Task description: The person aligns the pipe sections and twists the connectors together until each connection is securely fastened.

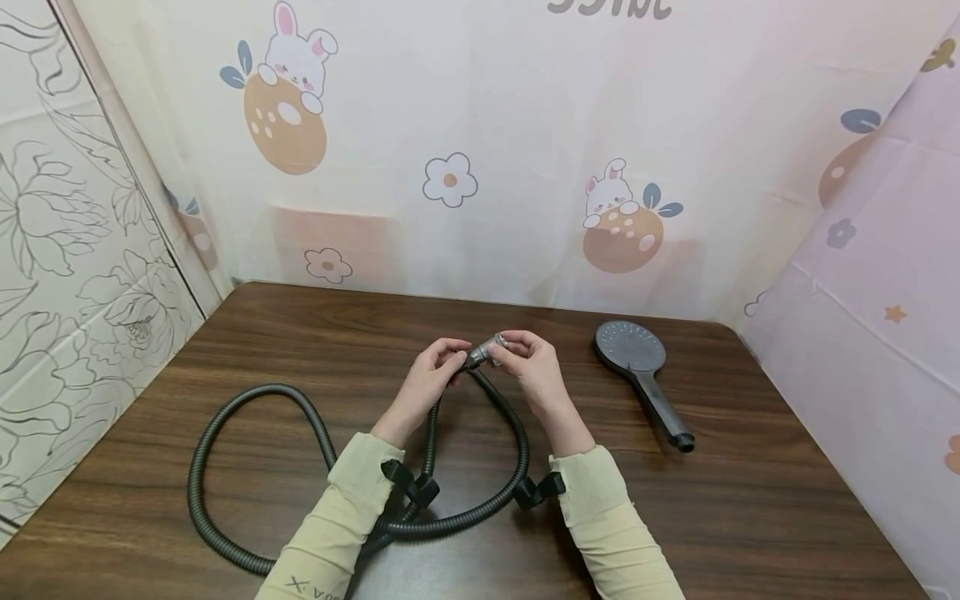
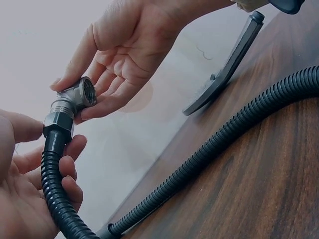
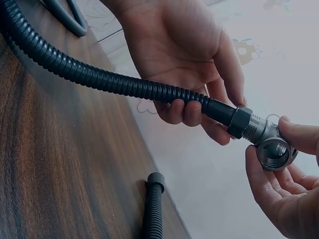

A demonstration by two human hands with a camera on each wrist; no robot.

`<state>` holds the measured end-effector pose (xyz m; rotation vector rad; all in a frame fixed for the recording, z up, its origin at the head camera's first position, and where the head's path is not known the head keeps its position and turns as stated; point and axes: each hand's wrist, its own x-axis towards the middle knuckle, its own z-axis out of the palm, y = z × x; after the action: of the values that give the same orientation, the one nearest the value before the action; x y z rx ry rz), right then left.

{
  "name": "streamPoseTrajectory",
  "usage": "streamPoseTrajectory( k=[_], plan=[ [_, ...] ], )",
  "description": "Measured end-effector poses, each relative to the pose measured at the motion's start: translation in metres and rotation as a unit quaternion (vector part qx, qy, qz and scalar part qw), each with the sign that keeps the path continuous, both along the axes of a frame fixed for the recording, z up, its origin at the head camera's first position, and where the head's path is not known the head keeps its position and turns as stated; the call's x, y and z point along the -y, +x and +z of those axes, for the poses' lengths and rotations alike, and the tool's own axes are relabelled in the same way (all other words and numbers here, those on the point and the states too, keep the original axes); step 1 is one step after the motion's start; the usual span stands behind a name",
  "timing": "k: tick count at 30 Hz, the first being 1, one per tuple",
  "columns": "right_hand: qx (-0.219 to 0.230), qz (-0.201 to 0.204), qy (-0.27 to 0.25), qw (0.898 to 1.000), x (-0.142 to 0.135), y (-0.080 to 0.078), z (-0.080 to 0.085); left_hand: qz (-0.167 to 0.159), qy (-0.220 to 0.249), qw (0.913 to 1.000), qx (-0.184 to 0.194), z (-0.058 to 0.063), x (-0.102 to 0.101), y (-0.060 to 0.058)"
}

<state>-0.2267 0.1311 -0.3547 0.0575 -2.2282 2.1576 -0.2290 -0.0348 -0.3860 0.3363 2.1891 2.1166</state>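
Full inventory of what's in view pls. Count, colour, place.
Ribbed hose: 1, dark grey to black, looped on the table, one end raised in the hands
Hose nut: 1, black, at the raised hose end
Threaded fitting: 1, silver metal, at the nut, some thread showing
Shower head: 1, grey, right side of the table
Table: 1, brown wood grain, under everything
Back sheet: 1, whitish with rabbit and flower prints, behind the table
Left panel: 1, white with dark flower outlines, far left
Right sheet: 1, pale lilac with prints, far right
Wrist devices: 2, black, one per wrist
Sleeves: 2, pale yellow, on the forearms
Left hand: 1, bare, holding the hose end
Right hand: 1, bare, pinching the fitting
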Motion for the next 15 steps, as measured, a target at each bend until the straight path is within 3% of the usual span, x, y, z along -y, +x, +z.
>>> streamPoseTrajectory(
  k=[15],
  plan=[
    [-0.003, 0.005, -0.005, 1.000, -0.0016, 0.0012, 0.0020, 0.007, -0.011, 0.9998, -0.018, 0.0004, -0.0015, 0.0010]
  ],
)
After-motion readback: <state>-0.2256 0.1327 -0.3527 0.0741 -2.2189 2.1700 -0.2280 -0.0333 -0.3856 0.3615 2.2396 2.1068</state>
